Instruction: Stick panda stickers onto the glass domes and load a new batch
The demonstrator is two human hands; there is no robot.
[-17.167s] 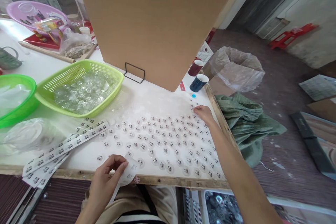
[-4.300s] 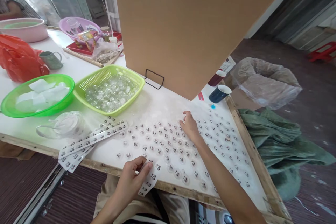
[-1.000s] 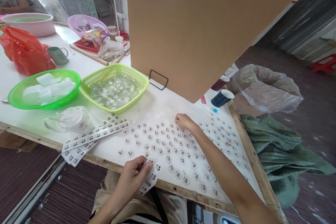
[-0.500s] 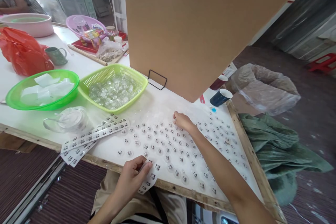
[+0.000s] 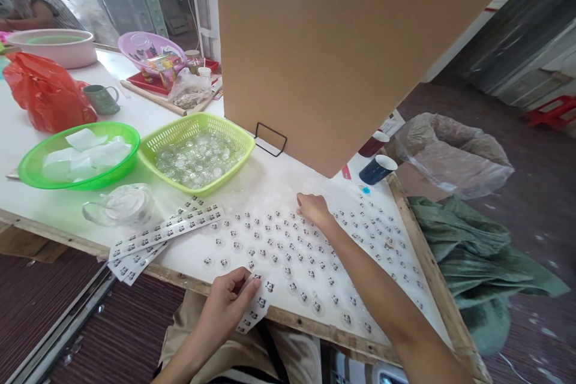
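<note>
While the left hand [image 5: 228,299] is pinching a panda-sticker strip [image 5: 260,307] between thumb and forefinger over the table's edge [image 5: 319,329], the right hand [image 5: 314,210] is sitting at half past one from it, amid sticker-topped clear discs [image 5: 287,271]; its fingers are lying bunched together, and whether they are gripping anything I cannot tell. At the right hand's ten o'clock, a lime basket [image 5: 167,136] is holding loose clear pieces [image 5: 198,159]; beyond it, nearer nine, a green bowl [image 5: 112,180] is cradling white pieces [image 5: 92,155].

Head cam looks fwd & down, close over the tbl [image 5: 288,173].
</note>
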